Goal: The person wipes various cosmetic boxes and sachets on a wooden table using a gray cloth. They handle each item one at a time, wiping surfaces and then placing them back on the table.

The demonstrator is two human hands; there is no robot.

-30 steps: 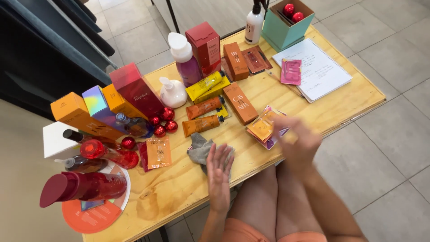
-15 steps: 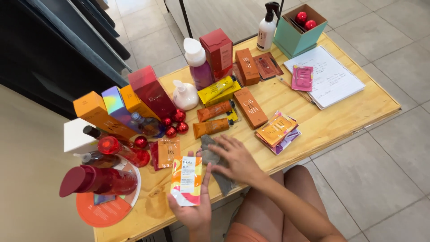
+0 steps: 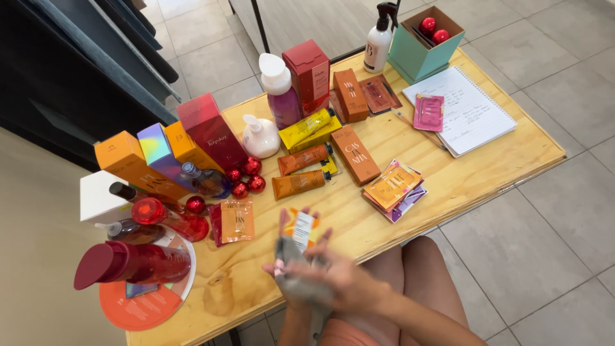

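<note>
the right hand [image 3: 346, 282] is closest, low at the near edge of the wooden table [image 3: 448, 179]. it presses a grey cloth [image 3: 298, 282] and looks curled around it, but it is blurry, so i cannot tell how tight it grips. the left hand [image 3: 301, 234] is just behind it. its fingers are closed on a small orange and white packet [image 3: 301, 227] and hold it up against the cloth, just above the table edge.

it looks like the packet is being wiped. to do that well, pinch the packet by its edges so the flat side stays bare, and rub softly so it does not bend.

just to the left lies an orange sachet [image 3: 237, 221]. further left a red bottle [image 3: 131, 263] lies on its side. a little further off, two orange tubes [image 3: 301, 172] lie side by side near some little red balls [image 3: 246, 178]. to the right sits a stack of sachets [image 3: 394, 189].

behind them stand tall boxes, orange, shiny and a dark red box [image 3: 211, 131], and a white pump bottle [image 3: 259, 136]. far away lie a notebook [image 3: 467, 112] and a teal box [image 3: 423, 45] with red balls inside.
</note>
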